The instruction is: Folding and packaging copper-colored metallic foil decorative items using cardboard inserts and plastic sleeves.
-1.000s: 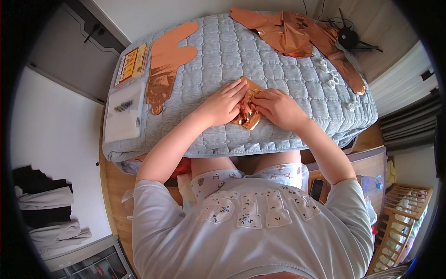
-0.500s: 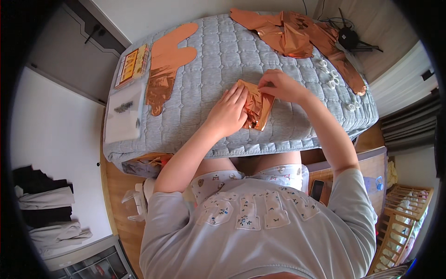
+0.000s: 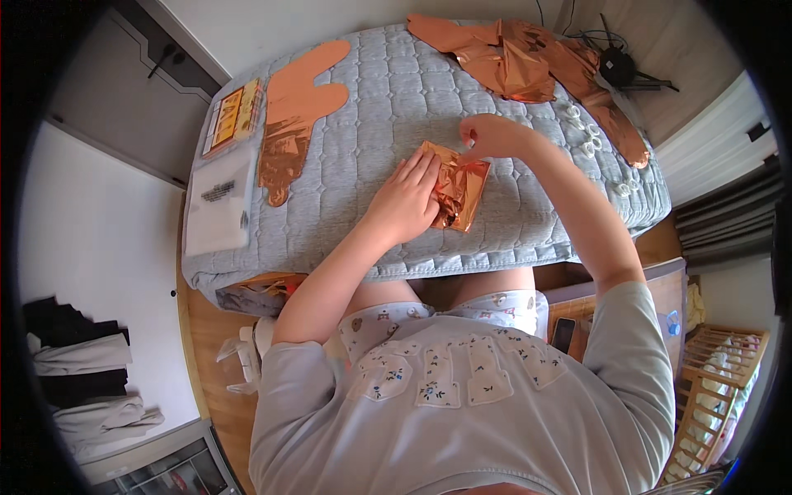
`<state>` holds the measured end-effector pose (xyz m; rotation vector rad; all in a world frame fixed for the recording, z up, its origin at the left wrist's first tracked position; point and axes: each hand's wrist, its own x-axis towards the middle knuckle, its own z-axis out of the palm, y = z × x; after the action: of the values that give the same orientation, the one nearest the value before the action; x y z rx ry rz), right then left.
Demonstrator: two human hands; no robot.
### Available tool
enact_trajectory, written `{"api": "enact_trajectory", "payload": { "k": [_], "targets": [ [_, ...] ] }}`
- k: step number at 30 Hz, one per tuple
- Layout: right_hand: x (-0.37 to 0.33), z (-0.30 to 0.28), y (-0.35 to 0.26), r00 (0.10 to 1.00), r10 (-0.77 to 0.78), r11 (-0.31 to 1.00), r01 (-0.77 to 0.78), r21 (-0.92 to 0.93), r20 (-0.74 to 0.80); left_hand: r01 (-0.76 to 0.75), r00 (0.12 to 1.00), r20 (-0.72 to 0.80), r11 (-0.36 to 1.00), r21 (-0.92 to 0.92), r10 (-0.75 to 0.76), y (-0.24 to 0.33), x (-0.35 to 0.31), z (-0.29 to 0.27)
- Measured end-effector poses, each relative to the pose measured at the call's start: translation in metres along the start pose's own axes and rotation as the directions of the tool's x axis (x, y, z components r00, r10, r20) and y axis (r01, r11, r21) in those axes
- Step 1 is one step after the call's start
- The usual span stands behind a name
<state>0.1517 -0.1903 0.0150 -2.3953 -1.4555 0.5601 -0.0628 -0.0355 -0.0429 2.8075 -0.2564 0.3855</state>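
A piece of shiny copper-coloured foil [image 3: 469,186], folded into a small packet with creases, lies on the quilted grey mattress [image 3: 363,177]. My left hand [image 3: 406,196] presses flat on its left side, fingers stretched toward the top edge and covering part of it. Just above the packet's upper right corner is my right hand [image 3: 492,137]. Its fingers are curled, with a gap between thumb and forefinger, and I see nothing held in it.
Flat foil balloons lie at the far left [image 3: 304,103] and far right [image 3: 528,62]. White ribbon rolls [image 3: 587,136] sit right. A card package [image 3: 233,117] and a clear plastic bag [image 3: 219,202] lie left. A black router [image 3: 619,66] stands at the far right corner.
My right hand has let go of the packet's upper right edge and moved slightly up. That edge now lies flatter and spreads further right. My left hand stays in place.
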Motion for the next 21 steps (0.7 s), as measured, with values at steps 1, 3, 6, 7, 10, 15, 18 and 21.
{"api": "enact_trajectory", "payload": {
  "k": [1, 3, 6, 7, 10, 15, 18, 21],
  "targets": [
    [-0.005, 0.003, 0.000, 1.000, 0.002, 1.000, -0.002, -0.002, 0.000, -0.001, 1.000, -0.002, 1.000, -0.002, 0.001, 0.000, 0.000, 0.001],
    [-0.016, 0.011, -0.002, 0.979, -0.032, 0.991, 0.057, 0.124, -0.201, 0.000, 1.000, -0.010, 1.000, -0.002, 0.000, -0.001, 0.000, 0.002],
    [-0.041, 0.024, -0.014, 0.824, -0.322, 0.938, 0.343, -0.043, -0.467, 0.032, 0.999, -0.001, 0.999, 0.013, -0.032, 0.003, 0.001, 0.002],
    [-0.050, 0.026, -0.024, 0.810, -0.353, 0.915, 0.404, 0.011, -0.469, 0.033, 0.999, -0.002, 0.999, 0.010, -0.033, 0.007, 0.002, 0.001],
    [-0.070, 0.032, -0.046, 0.887, -0.268, 0.940, 0.326, 0.101, -0.376, 0.117, 0.993, 0.018, 0.993, 0.031, -0.117, 0.023, 0.003, 0.006],
    [-0.075, 0.036, -0.039, 0.911, -0.277, 0.952, 0.303, 0.041, -0.305, 0.238, 0.970, -0.054, 0.970, 0.053, -0.235, 0.038, 0.005, 0.018],
    [-0.074, 0.034, -0.037, 0.921, -0.296, 0.952, 0.306, 0.000, -0.252, 0.247, 0.968, 0.042, 0.969, 0.027, -0.248, 0.033, 0.010, 0.001],
    [-0.074, 0.036, -0.032, 0.935, -0.281, 0.958, 0.287, -0.003, -0.217, 0.205, 0.960, 0.187, 0.978, 0.027, -0.206, 0.031, 0.031, -0.039]
  ]
}}
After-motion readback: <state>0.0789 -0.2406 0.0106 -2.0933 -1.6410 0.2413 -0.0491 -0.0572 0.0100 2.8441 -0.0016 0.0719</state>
